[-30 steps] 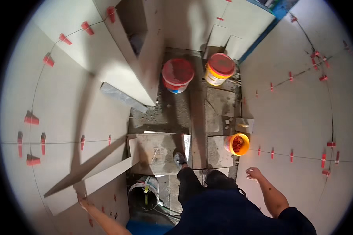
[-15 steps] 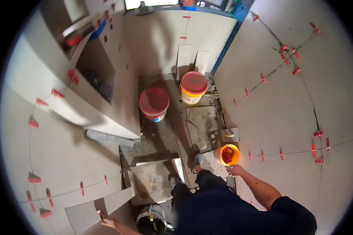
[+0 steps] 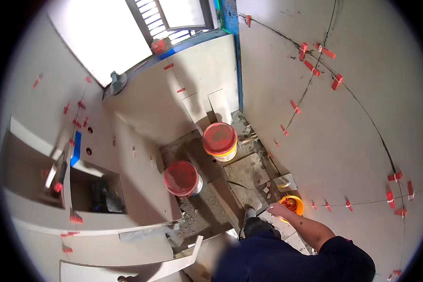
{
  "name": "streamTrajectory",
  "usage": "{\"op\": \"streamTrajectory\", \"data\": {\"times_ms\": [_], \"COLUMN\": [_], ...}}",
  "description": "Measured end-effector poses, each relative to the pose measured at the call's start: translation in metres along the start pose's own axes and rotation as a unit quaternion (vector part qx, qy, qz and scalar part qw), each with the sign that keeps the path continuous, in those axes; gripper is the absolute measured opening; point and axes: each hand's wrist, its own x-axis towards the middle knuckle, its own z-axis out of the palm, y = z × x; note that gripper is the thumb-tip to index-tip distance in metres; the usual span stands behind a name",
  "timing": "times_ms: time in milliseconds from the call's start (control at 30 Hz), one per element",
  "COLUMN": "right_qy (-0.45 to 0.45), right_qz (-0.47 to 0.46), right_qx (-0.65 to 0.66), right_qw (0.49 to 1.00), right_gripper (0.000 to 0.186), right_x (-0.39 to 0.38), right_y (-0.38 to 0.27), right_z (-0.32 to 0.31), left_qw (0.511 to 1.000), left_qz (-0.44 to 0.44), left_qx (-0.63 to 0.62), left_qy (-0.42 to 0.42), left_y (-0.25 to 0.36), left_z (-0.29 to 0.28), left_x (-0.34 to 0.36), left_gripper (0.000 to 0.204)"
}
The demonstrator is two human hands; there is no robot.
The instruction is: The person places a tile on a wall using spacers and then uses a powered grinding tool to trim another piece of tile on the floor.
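At the bottom left, the tips of my left hand point(image 3: 122, 278) show on a large pale cut tile point(image 3: 87, 272), mostly out of frame. My right hand point(image 3: 278, 211) is held out just left of the yellow bucket point(image 3: 298, 209) of red levelling wedges, its fingers curled; whether they hold anything is hidden. A metal trowel point(image 3: 286, 179) stands behind that bucket.
Two red-lidded buckets point(image 3: 181, 175) point(image 3: 220, 138) stand on the gritty floor, with loose tiles point(image 3: 220, 104) behind. The tiled walls point(image 3: 362, 131) carry red clips. At left are two recessed niches point(image 3: 94, 188); at the back, an open window point(image 3: 178, 11).
The view has swung up and left, bringing in the window and niches. My right hand has moved forward to the yellow bucket. My left hand with the tile has sunk toward the bottom edge.
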Motion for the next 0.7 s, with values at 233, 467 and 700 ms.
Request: {"op": "streamTrajectory", "data": {"times_ms": [233,467,700], "right_qy": [-0.064,-0.001,0.162], "right_qz": [-0.107,-0.506,-0.498], "right_qx": [0.060,0.107,0.194], "right_qw": [0.990,0.856,0.829], "right_gripper": [0.055,0.072,0.031], "right_x": [-0.002,-0.071,-0.027], "right_y": [-0.168,-0.325,-0.369], "right_z": [-0.075,-0.138,-0.170], "left_qw": [0.880,0.759,0.799], "left_qz": [-0.089,0.013,0.025], "left_qx": [-0.439,-0.565,-0.539], "left_qy": [-0.158,-0.323,-0.266], "left_y": [0.176,0.261,0.298], "left_z": [0.107,0.253,0.358], "left_x": [0.075,0.103,0.151], "left_gripper": [0.028,0.031,0.022]}}
